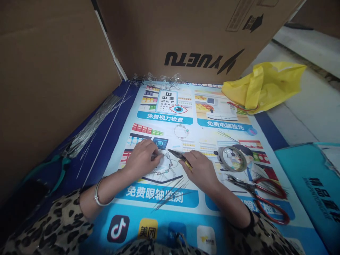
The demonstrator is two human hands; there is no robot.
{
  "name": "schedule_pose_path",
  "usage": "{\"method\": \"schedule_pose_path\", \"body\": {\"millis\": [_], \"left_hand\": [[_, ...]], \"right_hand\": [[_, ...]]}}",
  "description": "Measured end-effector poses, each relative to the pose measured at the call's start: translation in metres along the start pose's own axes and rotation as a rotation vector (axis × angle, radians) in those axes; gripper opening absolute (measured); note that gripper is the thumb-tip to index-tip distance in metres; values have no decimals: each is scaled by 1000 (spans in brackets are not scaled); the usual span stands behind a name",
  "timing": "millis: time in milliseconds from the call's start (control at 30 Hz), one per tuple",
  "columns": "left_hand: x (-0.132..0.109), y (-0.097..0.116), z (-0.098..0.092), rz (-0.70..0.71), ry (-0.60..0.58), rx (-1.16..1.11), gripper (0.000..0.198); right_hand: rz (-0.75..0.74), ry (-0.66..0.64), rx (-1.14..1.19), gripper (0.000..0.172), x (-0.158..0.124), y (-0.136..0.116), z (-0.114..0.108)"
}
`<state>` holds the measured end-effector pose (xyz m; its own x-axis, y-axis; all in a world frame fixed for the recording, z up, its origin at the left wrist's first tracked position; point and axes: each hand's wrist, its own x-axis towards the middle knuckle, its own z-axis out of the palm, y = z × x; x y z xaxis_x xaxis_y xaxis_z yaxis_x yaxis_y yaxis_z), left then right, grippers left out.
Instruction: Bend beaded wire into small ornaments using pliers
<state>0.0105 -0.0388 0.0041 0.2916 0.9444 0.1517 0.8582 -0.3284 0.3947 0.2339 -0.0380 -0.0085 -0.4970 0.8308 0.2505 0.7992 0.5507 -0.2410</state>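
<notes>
Here, left hand (145, 156): pinching, we think, the beaded bracelet (166, 171) at six o'clock of our view, likely to steady it.
Right hand (200, 170): grasps pliers (176, 154), tips towards ten o'clock, presumably for fine reach.
Scissors (251, 188): four o'clock from that hand, perhaps parked handy.

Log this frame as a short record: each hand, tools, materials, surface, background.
Left hand: fingertips at a beaded strand; grip unclear
Right hand: holding pointed pliers, tips toward the left hand
Other tools: red-handled scissors, teal-handled pliers
Materials: wire bundle, beaded loop beyond the hands, tape roll
Surface: printed poster
Background: cardboard with upside-down lettering, yellow bag at right
</notes>
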Motion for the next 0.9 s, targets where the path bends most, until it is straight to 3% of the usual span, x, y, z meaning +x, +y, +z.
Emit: {"method": "schedule_pose_path", "body": {"millis": [500, 700, 900], "left_hand": [[-3, -2, 1, 17, -18, -126, 7], [-6, 0, 0, -91, -79, -243, 4], [-8, 3, -4, -232, -171, -720, 9]], "right_hand": [[-131, -36, -253, 12, 3, -12, -7], [-61, -27, -3, 17, 0, -7, -4], [-5, 34, 191, 19, -1, -3, 0]]}}
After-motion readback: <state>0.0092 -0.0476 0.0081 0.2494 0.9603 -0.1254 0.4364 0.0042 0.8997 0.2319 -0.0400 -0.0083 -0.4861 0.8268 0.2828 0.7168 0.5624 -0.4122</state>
